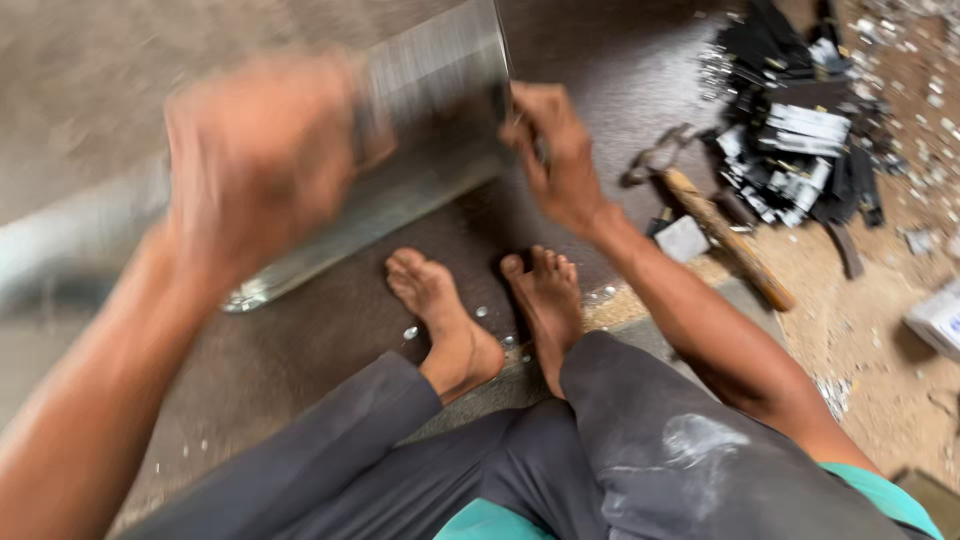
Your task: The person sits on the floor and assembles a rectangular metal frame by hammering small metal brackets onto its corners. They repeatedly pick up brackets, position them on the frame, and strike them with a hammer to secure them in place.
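One metal sheet (420, 130) stands tilted on the dark floor (620, 90) ahead of two bare feet (490, 310). The left hand (255, 160), blurred, wraps its near edge; the right hand (555, 150) pinches its far edge. One hammer (720, 230) lies beside one scrap pile (800, 140).

Soft, even daylight with faint shadows; heavy motion blur smears the left hand (255, 165); right side sharper.

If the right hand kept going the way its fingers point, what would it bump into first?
The right hand points up and away, and its fingers already touch the edge of the shiny metal sheet, so that comes first. Depth is hard to judge.
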